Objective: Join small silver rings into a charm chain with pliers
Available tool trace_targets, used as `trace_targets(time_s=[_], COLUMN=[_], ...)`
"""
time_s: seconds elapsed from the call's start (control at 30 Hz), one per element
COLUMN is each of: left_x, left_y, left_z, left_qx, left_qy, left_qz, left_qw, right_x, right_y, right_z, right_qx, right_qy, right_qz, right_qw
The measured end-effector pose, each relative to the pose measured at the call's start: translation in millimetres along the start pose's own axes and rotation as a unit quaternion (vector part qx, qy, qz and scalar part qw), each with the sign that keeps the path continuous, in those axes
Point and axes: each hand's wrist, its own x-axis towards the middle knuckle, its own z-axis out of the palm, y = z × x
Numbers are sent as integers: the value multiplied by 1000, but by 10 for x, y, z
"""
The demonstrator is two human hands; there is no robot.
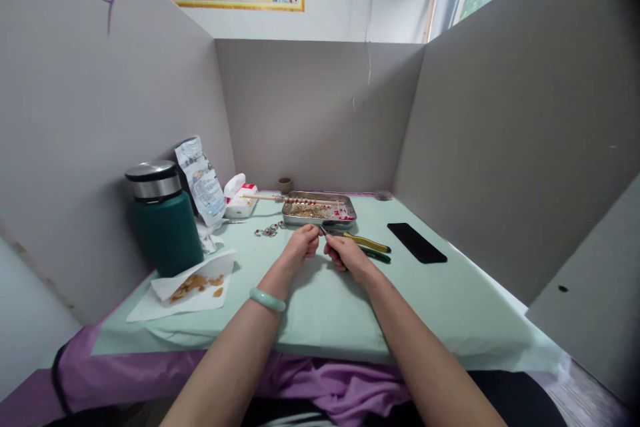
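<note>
Over the green-covered tabletop (330, 320), both my hands meet just in front of a metal tray (320, 222). My left hand (303, 243), with a pale green bangle (267, 299) on its wrist, is closed in a pinch; what it holds is too small to make out. My right hand (345, 255) is closed around a slim dark-tipped metal tool (323, 231), whose tip points at my left fingertips. Its handle is mostly hidden in my palm. Behind the right hand lie pliers with yellow handles (370, 243); a dark green handle (376, 255) lies beside them.
Gold and red beads fill the tray, with a beaded stick (305, 201) across it. A beaded chain (270, 230) lies left. Further left are a green flask (167, 227), a pouch (201, 180), tissues (243, 202) and snacks on paper (200, 303). A black phone (417, 242) lies right.
</note>
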Motion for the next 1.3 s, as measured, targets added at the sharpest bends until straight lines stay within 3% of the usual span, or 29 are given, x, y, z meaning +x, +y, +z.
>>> trace_targets(time_s=[0.2, 0.43, 0.53, 0.73, 0.97, 1.07, 1.2, 1.3], left_x=[48, 149, 147, 127, 146, 156, 145, 123], left_y=[-37, -123, -122, -96, -139, -162, -143, -99], left_z=[42, -12, -3, 29, 4, -6, -6, 8], left_qx=[105, 294, 279, 173, 321, 338, 336, 333], left_qy=[98, 183, 178, 157, 153, 149, 140, 124], left_qz=[24, 82, 78, 49, 89, 88, 80, 75], left_qw=[989, 935, 940, 971, 931, 925, 928, 932], right_x=[73, 98, 96, 93, 76, 65, 68, 84], right_y=[46, 101, 107, 79, 94, 89, 85, 80], right_z=[17, 113, 105, 25, 30, 32, 25, 14], right_qx=[-197, -360, -363, -299, -361, -369, -364, -320], right_qy=[101, 190, 193, 147, 174, 181, 188, 160], right_qz=[-76, -97, -101, -108, -161, -159, -148, -139], right_qw=[972, 908, 906, 937, 902, 898, 900, 923])
